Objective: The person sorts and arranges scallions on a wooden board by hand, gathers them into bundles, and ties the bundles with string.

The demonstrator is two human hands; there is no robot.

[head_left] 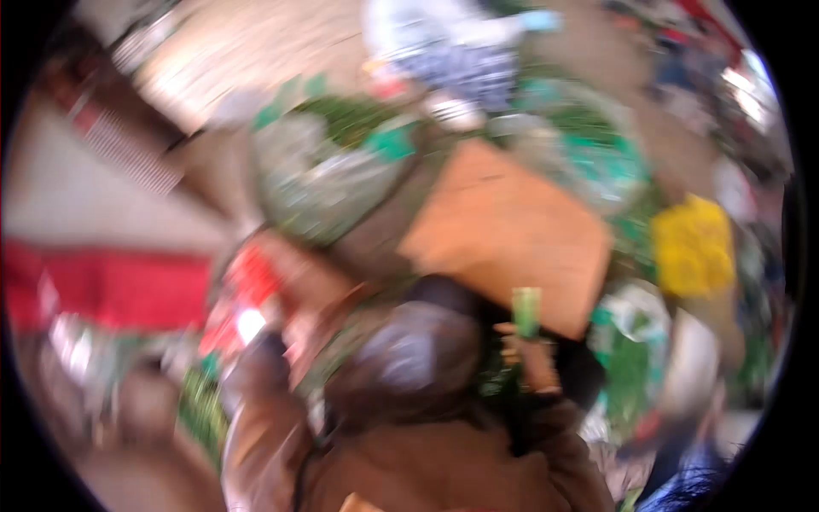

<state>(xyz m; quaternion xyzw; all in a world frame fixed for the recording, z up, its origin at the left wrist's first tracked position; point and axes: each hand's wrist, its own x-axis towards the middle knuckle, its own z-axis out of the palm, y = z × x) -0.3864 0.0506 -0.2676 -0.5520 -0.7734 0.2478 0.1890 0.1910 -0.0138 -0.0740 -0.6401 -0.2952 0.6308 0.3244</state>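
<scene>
Held upright in the right hand [537, 363], with the fingers curled around it, is a pale green bundle [526, 311], seen against the near edge of the orange board [512, 226], just left of its near corner; whether bundle and board touch cannot be told. Well left of the board, the left hand [270, 316] is blurred beside a red item [254, 275], and whether it is closed or open cannot be told.

Beyond the board's left corner, a clear plastic bag [316, 200] is filled with green stalks [354, 119]. Behind its far right edge, more greens [584, 124] are held in a second clear bag [614, 179]. To the right of its near corner, leafy greens [630, 375] are enclosed by a pale-rimmed container [653, 316].

Along the board's right side, greens are crowded toward a yellow item [693, 246]. Between its left corner and the first bag, a strip of brown ground [380, 230] is left exposed. Past its far corner, patterned clothing [461, 72] is worn by another person.
</scene>
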